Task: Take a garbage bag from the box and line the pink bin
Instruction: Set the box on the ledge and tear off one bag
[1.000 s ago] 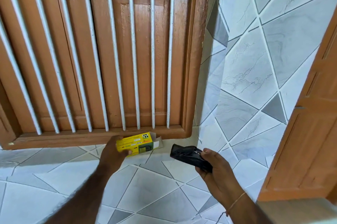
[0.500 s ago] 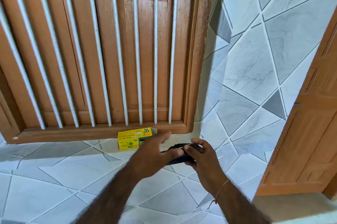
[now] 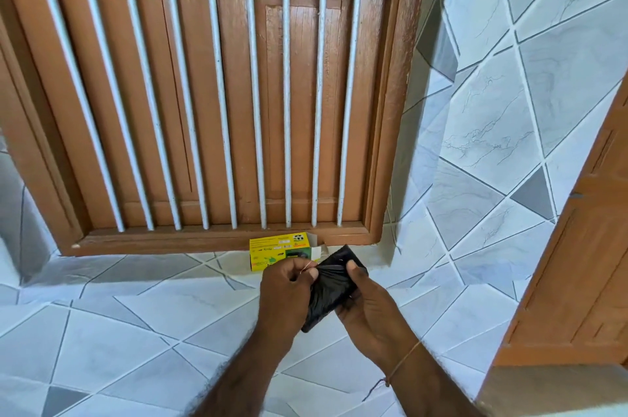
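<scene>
Both hands meet over a folded black bag (image 3: 331,287), a glossy, crinkled plastic packet, roughly rectangular and tilted with its far corner up. The left hand (image 3: 289,284) pinches the bag's left edge between thumb and fingertips, pulling a thin fold taut. The right hand (image 3: 365,301) grips the bag's right side, thumb (image 3: 355,272) pressed on top and fingers curled beneath. A thin thread bracelet (image 3: 402,360) circles the right wrist.

Just beyond the hands, one small yellow-and-green cardboard box (image 3: 280,251) lies on its side on the ledge, its right end flap open. It sits against the bottom rail of a brown wooden window frame (image 3: 390,110) with closed plank shutters behind it. Nine pale, round metal bars (image 3: 287,104) run upright across the frame. The ledge and walls are smooth tiles (image 3: 492,131), marbled white and grey, cut into triangles by dark grout lines. At far right stands a brown panelled door (image 3: 584,263).
</scene>
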Motion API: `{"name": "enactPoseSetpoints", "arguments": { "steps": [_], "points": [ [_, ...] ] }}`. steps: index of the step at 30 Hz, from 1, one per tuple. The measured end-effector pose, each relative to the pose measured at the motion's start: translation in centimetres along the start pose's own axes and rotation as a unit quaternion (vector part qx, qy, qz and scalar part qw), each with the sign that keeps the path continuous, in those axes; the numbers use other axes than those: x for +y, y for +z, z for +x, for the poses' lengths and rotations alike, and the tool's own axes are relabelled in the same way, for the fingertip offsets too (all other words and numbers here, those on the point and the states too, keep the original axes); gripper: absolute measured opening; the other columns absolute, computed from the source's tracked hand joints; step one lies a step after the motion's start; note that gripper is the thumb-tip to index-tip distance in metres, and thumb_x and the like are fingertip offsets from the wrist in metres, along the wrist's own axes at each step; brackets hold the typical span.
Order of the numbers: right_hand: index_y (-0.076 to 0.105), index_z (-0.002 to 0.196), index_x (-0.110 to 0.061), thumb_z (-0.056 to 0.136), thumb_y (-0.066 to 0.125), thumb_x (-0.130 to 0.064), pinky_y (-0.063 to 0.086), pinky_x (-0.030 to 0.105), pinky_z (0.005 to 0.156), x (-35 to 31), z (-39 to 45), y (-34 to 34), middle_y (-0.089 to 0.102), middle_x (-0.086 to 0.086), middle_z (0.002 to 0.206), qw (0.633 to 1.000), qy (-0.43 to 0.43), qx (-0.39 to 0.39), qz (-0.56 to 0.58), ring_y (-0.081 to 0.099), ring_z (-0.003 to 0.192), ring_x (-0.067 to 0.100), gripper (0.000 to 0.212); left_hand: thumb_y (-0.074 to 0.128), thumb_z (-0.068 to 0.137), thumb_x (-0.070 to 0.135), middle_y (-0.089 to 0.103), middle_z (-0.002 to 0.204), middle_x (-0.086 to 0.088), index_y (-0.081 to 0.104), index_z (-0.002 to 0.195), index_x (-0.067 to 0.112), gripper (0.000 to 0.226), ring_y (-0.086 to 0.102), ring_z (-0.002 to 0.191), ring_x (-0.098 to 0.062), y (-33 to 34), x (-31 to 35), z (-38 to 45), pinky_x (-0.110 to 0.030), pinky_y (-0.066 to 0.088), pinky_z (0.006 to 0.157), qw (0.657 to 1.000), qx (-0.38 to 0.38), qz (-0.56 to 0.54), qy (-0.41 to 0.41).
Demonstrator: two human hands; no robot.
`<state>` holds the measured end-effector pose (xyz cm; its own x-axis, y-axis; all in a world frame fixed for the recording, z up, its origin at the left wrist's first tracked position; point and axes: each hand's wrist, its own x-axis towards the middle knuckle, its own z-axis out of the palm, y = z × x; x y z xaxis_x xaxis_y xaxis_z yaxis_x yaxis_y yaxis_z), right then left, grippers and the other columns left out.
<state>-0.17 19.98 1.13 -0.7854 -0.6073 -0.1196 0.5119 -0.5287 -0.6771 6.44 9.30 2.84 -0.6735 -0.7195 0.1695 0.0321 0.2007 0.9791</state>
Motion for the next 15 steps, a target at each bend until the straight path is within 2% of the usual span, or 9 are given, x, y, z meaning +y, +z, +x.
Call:
{"name": "enactPoseSetpoints", "arguments": {
  "steps": [2,4,7,9,12,14,15],
  "points": [
    [0.055,0.130,-0.003,0.090,0.056,-0.028,0.052,0.044,0.093,1.2,-0.5,0.6,0.062,0.023,0.125,0.998,0.033,-0.015,0.043,0.062,0.111,0.034,0.047,0.065,0.085,0.003,0.074,0.081,0.000,0.071,0.078,0.018,0.017,0.069,0.081,-0.020,0.1,-0.1,-0.4,-0.036,0.056,0.076,0.999,0.005,-0.034,-0.025],
    [0.056,0.129,-0.005,0.095,0.049,-0.032,0.051,0.047,0.093,2.0,-1.1,0.7,0.060,0.024,0.127,0.994,0.050,-0.037,0.087,0.059,0.113,0.037,0.044,0.064,0.085,0.002,0.074,0.082,-0.002,0.071,0.078,0.017,0.017,0.069,0.082,-0.023,0.3,-0.4,-0.7,-0.040,0.056,0.079,0.996,0.016,-0.065,-0.055],
    [0.062,0.123,-0.004,0.095,0.038,-0.016,0.051,0.048,0.092,2.6,-1.9,0.3,0.062,0.024,0.125,0.992,0.028,-0.070,0.105,0.060,0.110,0.037,0.039,0.063,0.085,0.001,0.073,0.080,-0.003,0.070,0.077,0.015,0.018,0.066,0.077,-0.023,0.0,-0.9,-0.7,-0.039,0.054,0.079,0.990,0.034,-0.108,-0.080],
    [0.065,0.116,-0.003,0.091,0.039,-0.008,0.055,0.046,0.083,2.9,-2.5,0.0,0.065,0.023,0.117,0.994,0.034,-0.067,0.085,0.065,0.100,0.036,0.037,0.062,0.087,0.000,0.072,0.077,0.000,0.069,0.075,0.016,0.021,0.064,0.074,-0.020,-0.2,-0.8,-0.9,-0.035,0.052,0.075,0.989,0.024,-0.119,-0.085],
    [0.072,0.104,-0.009,0.091,0.047,-0.017,0.049,0.035,0.062,2.7,-3.8,-0.7,0.071,0.017,0.105,0.997,0.062,-0.041,0.032,0.068,0.081,0.031,0.030,0.059,0.089,0.000,0.072,0.071,0.002,0.069,0.075,0.015,0.022,0.062,0.069,-0.018,-0.2,-0.5,-1.7,-0.030,0.048,0.068,0.987,0.005,-0.138,-0.087],
    [0.076,0.095,-0.014,0.090,0.051,-0.022,0.043,0.030,0.058,2.2,-4.5,-1.2,0.072,0.015,0.104,0.996,0.073,-0.037,0.023,0.069,0.077,0.029,0.027,0.058,0.090,0.001,0.073,0.076,-0.001,0.070,0.081,0.011,0.018,0.063,0.071,-0.019,-0.1,-0.1,-2.2,-0.031,0.048,0.068,0.983,-0.004,-0.161,-0.093],
    [0.075,0.097,-0.014,0.089,0.052,-0.022,0.044,0.029,0.058,1.6,-5.0,-1.3,0.072,0.015,0.106,0.996,0.075,-0.041,0.025,0.069,0.079,0.029,0.026,0.058,0.091,0.001,0.074,0.081,-0.005,0.070,0.085,0.009,0.016,0.063,0.073,-0.021,0.0,0.1,-2.5,-0.032,0.048,0.069,0.980,-0.007,-0.173,-0.096]
  ]
}}
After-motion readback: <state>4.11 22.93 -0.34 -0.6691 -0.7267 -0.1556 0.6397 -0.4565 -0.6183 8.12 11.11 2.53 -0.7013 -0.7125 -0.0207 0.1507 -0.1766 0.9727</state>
